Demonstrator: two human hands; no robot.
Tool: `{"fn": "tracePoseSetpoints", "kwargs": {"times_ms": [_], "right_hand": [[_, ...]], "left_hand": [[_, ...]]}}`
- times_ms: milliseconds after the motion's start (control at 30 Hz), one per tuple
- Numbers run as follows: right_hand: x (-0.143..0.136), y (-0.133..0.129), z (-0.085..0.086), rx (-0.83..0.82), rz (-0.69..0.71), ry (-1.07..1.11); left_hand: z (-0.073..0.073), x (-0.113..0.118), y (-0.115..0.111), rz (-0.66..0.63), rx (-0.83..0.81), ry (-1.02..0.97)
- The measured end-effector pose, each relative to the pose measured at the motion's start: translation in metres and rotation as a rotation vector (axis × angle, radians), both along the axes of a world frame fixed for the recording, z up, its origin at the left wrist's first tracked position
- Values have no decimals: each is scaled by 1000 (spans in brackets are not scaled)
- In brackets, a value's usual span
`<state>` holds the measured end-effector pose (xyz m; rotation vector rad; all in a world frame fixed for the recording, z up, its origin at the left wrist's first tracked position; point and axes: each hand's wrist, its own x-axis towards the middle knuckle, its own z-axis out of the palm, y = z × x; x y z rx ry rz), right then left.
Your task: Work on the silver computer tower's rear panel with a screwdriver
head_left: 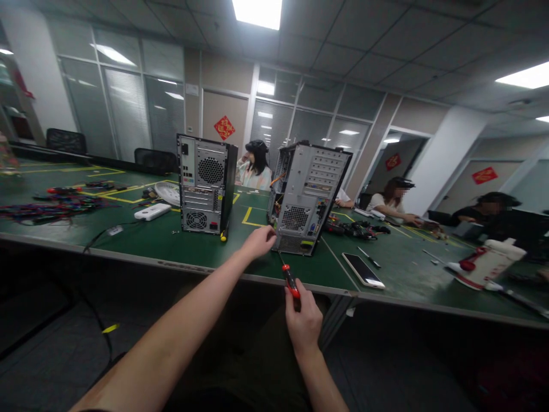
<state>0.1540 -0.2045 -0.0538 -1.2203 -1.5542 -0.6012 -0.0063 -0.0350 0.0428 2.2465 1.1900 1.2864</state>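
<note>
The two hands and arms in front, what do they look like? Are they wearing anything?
The left hand and right hand are bare, with no gloves. The left forearm and right forearm narrow toward the wrists, and no sleeves cover the parts showing. I see no watch or bracelet. The fingers are too small to check for rings.

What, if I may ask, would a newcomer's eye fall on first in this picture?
Probably the two computer towers standing on the green table, backs towards the camera: the left tower and the right tower. Next, the red-and-black screwdriver in the right hand, pointing towards the right tower's base, with the left hand at its lower left edge.
</note>
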Motion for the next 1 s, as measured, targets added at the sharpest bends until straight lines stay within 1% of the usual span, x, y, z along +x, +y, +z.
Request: {"fn": "tracePoseSetpoints", "kwargs": {"times_ms": [67,133,233,367,533,600,667,767,867,933,1000], "right_hand": [[1,0,-2,15,10,1],[1,1,-4,34,-4,13],[2,2,-6,39,-28,32],[1,0,-2,3,-27,-10],[-5,-8,7,-61,-99,-57],[-8,-10,8,-60,-79,-57],[-9,-10,6,-51,-31,-47],[-9,-8,1,-69,28,35],[-8,-5,-2,-106,48,124],[-7,-5,-1,-90,47,104],[-7,-6,2,-66,27,34]], "left_hand": [[-10,5,5,26,-28,58],[-18,6,9,7,-50,66],[-25,6,12,-23,-68,115],[-26,6,14,-4,-77,164],[-29,7,19,12,-44,180],[-30,7,20,13,-45,188],[-31,7,19,12,-51,192],[-30,6,18,12,-67,195],[-30,5,17,11,-83,203],[-31,4,18,7,-74,218],[-32,4,20,10,-62,237]]}}
